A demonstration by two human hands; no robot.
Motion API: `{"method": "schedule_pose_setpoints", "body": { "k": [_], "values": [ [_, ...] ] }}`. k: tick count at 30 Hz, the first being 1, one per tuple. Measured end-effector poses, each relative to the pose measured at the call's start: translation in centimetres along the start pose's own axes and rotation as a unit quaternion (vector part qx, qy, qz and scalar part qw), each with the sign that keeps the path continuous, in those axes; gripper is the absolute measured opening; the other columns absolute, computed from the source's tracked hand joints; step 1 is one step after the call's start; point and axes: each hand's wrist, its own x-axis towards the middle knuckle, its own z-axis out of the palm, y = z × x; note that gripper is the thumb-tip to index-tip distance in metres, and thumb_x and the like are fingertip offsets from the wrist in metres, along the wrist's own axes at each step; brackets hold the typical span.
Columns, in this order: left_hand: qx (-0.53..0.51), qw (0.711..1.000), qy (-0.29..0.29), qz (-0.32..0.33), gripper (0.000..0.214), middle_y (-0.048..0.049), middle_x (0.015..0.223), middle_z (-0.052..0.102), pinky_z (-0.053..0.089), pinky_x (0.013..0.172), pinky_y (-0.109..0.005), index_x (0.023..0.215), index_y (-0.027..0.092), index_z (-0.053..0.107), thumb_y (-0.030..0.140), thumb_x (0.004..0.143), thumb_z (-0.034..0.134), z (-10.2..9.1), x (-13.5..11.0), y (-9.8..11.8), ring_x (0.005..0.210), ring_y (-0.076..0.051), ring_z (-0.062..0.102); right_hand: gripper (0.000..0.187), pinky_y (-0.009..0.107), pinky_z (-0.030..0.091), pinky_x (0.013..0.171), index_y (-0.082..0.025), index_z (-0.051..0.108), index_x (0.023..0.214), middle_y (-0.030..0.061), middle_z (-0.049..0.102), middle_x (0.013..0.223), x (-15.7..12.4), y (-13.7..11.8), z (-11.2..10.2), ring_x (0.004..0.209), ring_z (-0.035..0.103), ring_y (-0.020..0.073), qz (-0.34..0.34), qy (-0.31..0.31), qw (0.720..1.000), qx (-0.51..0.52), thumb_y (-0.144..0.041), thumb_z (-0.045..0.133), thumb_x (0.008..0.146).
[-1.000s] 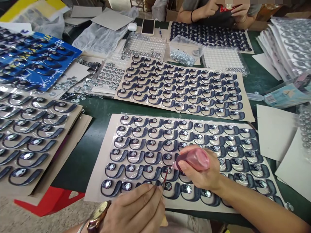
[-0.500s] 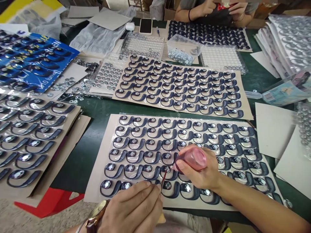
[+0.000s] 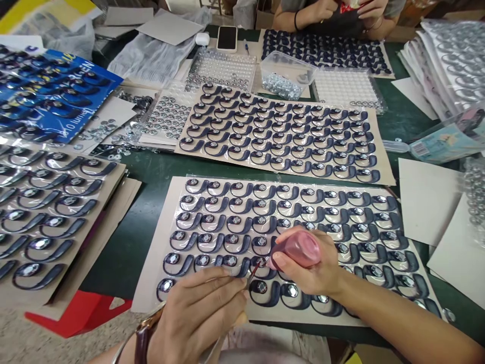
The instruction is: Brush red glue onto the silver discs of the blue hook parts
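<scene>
A bottle (image 3: 299,249) is clamped in the right hand (image 3: 314,275), nozzle toward nine o'clock, meeting the stick (image 3: 252,271) pinched between the fingers of the left hand (image 3: 200,311); both tips are set on one hook (image 3: 261,264).

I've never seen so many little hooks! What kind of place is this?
Probably a small assembly workshop: cardboard sheets carry rows of identical dark hooks, a tub holds metal parts, and another person sits across the table. The left hand holds a stick, the right hand a pink bottle.

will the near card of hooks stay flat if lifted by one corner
Probably sags: the card looks thin and wide. The hooks sit under clear film, so they would likely stay put. Likely light for its size.
</scene>
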Motion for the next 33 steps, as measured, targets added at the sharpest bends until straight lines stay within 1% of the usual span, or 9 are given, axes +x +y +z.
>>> {"method": "schedule_pose_setpoints", "body": {
  "k": [8, 11, 14, 18, 21, 24, 26, 29, 33],
  "values": [
    [-0.069, 0.995, 0.042, -0.065, 0.025, -0.0081, 0.093, 0.069, 0.052, 0.087, -0.03, 0.098, 0.009, 0.06, 0.003, 0.077, 0.048, 0.0, 0.4, -0.6, 0.09, -0.014, 0.065, 0.034, 0.022, 0.048, 0.042, -0.02, 0.052, 0.092, -0.0018, 0.063, 0.066, -0.3, 0.1, 0.4, 0.05, 0.058, 0.0109, -0.024, 0.003, 0.998, 0.054, -0.025, 0.073, 0.065],
    [-0.063, 0.996, 0.034, -0.05, 0.026, -0.0082, 0.095, 0.068, 0.051, 0.087, -0.03, 0.099, 0.009, 0.06, 0.003, 0.077, 0.049, 0.1, 0.2, -0.6, 0.091, -0.014, 0.064, 0.026, 0.021, 0.048, 0.043, -0.019, 0.055, 0.093, -0.0024, 0.064, 0.064, 0.4, -0.8, -1.5, 0.047, 0.058, 0.0099, 0.064, -0.052, 0.989, 0.125, -0.025, 0.068, 0.072],
    [-0.049, 0.998, 0.028, -0.031, 0.028, -0.0084, 0.098, 0.068, 0.05, 0.089, -0.03, 0.101, 0.009, 0.06, 0.004, 0.077, 0.049, 0.1, 0.1, -0.5, 0.092, -0.013, 0.064, 0.02, 0.024, 0.054, 0.054, -0.02, 0.057, 0.096, 0.0, 0.066, 0.07, 1.4, -1.3, -4.5, 0.056, 0.063, 0.0125, 0.207, -0.133, 0.951, 0.185, -0.033, 0.059, 0.081],
    [-0.027, 0.999, 0.022, -0.011, 0.03, -0.0091, 0.102, 0.066, 0.05, 0.09, -0.032, 0.104, 0.007, 0.06, 0.005, 0.076, 0.048, 0.0, 0.2, -0.4, 0.093, -0.015, 0.063, 0.028, 0.029, 0.055, 0.069, -0.021, 0.059, 0.096, 0.003, 0.067, 0.085, 2.6, -0.7, -7.0, 0.074, 0.066, 0.0169, 0.251, -0.186, 0.93, 0.19, -0.045, 0.058, 0.08],
    [-0.007, 1.0, 0.018, 0.004, 0.027, -0.0098, 0.101, 0.067, 0.051, 0.089, -0.032, 0.101, 0.006, 0.061, 0.007, 0.079, 0.046, -0.2, 0.5, -0.2, 0.092, -0.016, 0.064, 0.027, 0.03, 0.053, 0.072, -0.022, 0.059, 0.091, 0.0024, 0.068, 0.086, 3.1, 0.2, -6.4, 0.078, 0.065, 0.0175, 0.268, -0.206, 0.922, 0.188, -0.045, 0.06, 0.078],
    [0.023, 0.999, 0.022, 0.023, 0.029, -0.0101, 0.1, 0.067, 0.051, 0.09, -0.032, 0.097, 0.007, 0.063, 0.017, 0.09, 0.037, -0.3, 0.8, -0.2, 0.094, -0.016, 0.064, 0.027, 0.03, 0.054, 0.07, -0.022, 0.058, 0.091, 0.0013, 0.068, 0.08, 3.2, 0.9, -4.6, 0.074, 0.066, 0.0177, 0.256, -0.161, 0.933, 0.195, -0.04, 0.066, 0.073],
    [0.049, 0.998, 0.03, 0.032, 0.035, -0.01, 0.099, 0.068, 0.05, 0.091, -0.031, 0.096, 0.007, 0.064, 0.02, 0.093, 0.032, -0.3, 1.2, -0.3, 0.098, -0.016, 0.063, 0.028, 0.029, 0.054, 0.063, -0.021, 0.057, 0.092, 0.0006, 0.067, 0.073, 3.1, 1.2, -3.4, 0.066, 0.066, 0.0172, 0.233, -0.107, 0.95, 0.179, -0.033, 0.07, 0.071],
    [0.087, 0.995, 0.015, 0.048, 0.027, -0.0093, 0.102, 0.067, 0.049, 0.094, -0.03, 0.098, 0.007, 0.064, 0.019, 0.091, 0.041, 0.0, 1.7, -0.7, 0.103, -0.017, 0.06, 0.023, 0.027, 0.053, 0.053, -0.019, 0.057, 0.09, 0.0005, 0.066, 0.065, 2.9, 1.6, -1.7, 0.056, 0.064, 0.0159, 0.191, -0.043, 0.97, 0.144, -0.027, 0.069, 0.072],
    [0.11, 0.992, 0.013, 0.053, 0.022, -0.0085, 0.104, 0.066, 0.049, 0.096, -0.031, 0.098, 0.008, 0.064, 0.017, 0.088, 0.046, 0.7, 2.1, -1.1, 0.103, -0.017, 0.06, 0.023, 0.026, 0.052, 0.047, -0.018, 0.057, 0.089, 0.0005, 0.065, 0.061, 2.7, 2.0, -0.6, 0.049, 0.061, 0.0143, 0.111, -0.044, 0.987, 0.105, -0.028, 0.067, 0.072]
  ]
}}
